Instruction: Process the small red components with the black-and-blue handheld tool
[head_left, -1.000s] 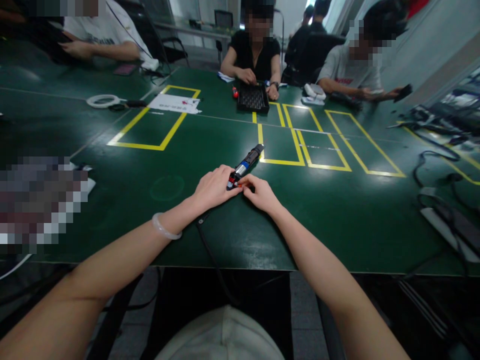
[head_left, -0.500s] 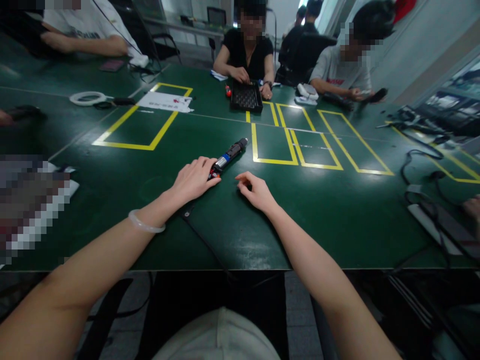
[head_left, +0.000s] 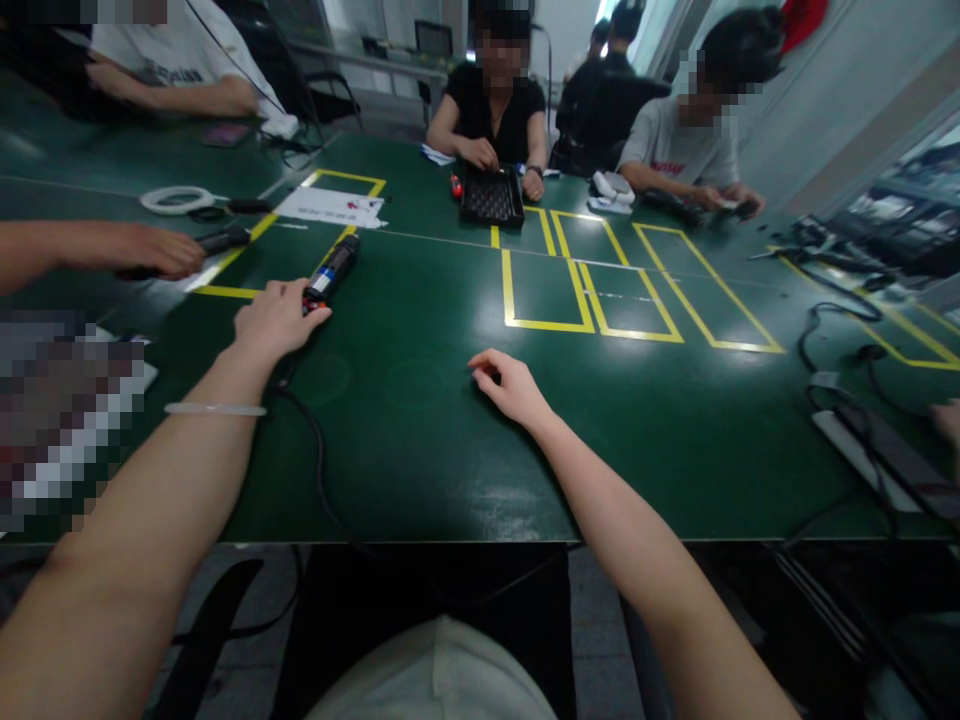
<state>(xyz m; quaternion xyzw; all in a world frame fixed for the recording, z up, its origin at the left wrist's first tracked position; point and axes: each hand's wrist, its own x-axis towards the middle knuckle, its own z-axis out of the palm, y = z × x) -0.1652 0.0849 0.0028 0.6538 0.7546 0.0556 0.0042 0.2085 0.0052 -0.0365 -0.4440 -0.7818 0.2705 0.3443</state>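
Observation:
My left hand [head_left: 276, 318] grips the near end of a black corded tool [head_left: 331, 268] with a blue and silver band and a red end. The tool lies on the green table [head_left: 420, 440], pointing away toward the yellow tape outline at the left. Its black cable [head_left: 319, 470] trails from under my hand back over the table's near edge. My right hand [head_left: 510, 385] rests on the table near the middle, fingers curled loosely, holding nothing I can see. A pale bracelet sits on my left wrist.
A co-worker's hand [head_left: 154, 250] at the left holds a dark tool beside the tape. Further back lie a white ring [head_left: 176, 200], a paper sheet [head_left: 330, 207] and a black tray [head_left: 491, 197] under another person's hands. Cables and devices [head_left: 862, 420] crowd the right edge.
My left hand has slid the tool leftward across the table, away from my right hand, which let go and stayed near the middle. A co-worker's hand has come in at the left.

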